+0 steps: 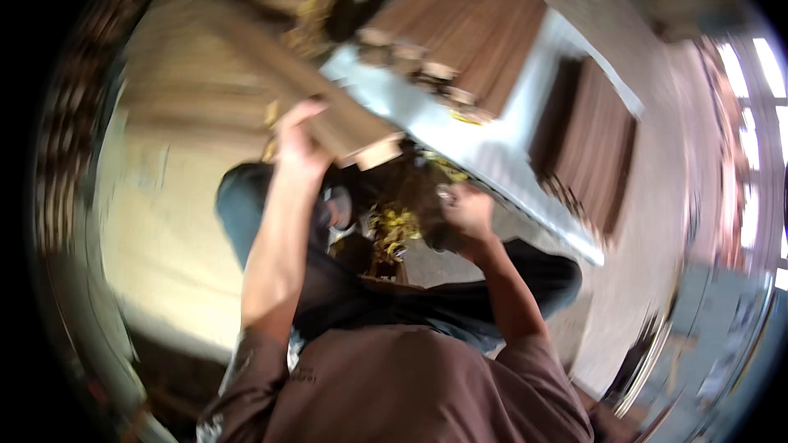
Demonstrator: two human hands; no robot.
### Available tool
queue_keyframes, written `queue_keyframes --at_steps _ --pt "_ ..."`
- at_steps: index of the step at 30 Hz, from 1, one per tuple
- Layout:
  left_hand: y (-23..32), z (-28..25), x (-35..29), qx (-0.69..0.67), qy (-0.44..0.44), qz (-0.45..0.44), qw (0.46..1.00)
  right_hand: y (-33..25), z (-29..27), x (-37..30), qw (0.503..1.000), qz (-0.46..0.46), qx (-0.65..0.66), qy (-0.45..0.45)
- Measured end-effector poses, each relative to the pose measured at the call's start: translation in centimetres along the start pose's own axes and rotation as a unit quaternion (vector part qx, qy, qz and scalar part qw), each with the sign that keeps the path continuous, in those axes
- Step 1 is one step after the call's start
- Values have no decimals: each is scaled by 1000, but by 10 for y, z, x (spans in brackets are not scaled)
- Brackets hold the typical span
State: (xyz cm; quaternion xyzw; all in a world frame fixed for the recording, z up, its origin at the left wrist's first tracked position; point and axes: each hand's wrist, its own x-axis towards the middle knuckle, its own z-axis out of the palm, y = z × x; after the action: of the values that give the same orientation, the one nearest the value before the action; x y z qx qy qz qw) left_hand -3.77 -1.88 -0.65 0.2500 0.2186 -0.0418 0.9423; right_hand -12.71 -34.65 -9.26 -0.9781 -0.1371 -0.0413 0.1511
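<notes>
My left hand is closed on the side of a long brown wooden plank, its thumb lying over the top face. The plank slants up to the far left, and its pale, stepped cut end points back toward my knees. My right hand is curled, lower and to the right of that cut end. A dark shape with a small shiny spot shows at its fingers, too blurred to name. Between my legs lie crumpled yellow strips beside dark things that I cannot make out.
A pale sheet-covered surface bears a stack of brown planks ahead and another stack of planks to its right. On the left is a broad pale wooden surface. A grey cabinet-like block stands at the right.
</notes>
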Motion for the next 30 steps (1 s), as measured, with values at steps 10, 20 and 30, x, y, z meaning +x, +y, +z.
queue_keyframes --at_steps 10,20,30 --pt "2 14 -18 89 -137 37 986 1 31 -30 989 84 116 -31" --pt "-30 47 -42 266 -231 151 924 -24 -71 12 919 246 297 86" --pt "-88 195 -62 344 -371 169 846 -53 -251 41 954 11 92 284"
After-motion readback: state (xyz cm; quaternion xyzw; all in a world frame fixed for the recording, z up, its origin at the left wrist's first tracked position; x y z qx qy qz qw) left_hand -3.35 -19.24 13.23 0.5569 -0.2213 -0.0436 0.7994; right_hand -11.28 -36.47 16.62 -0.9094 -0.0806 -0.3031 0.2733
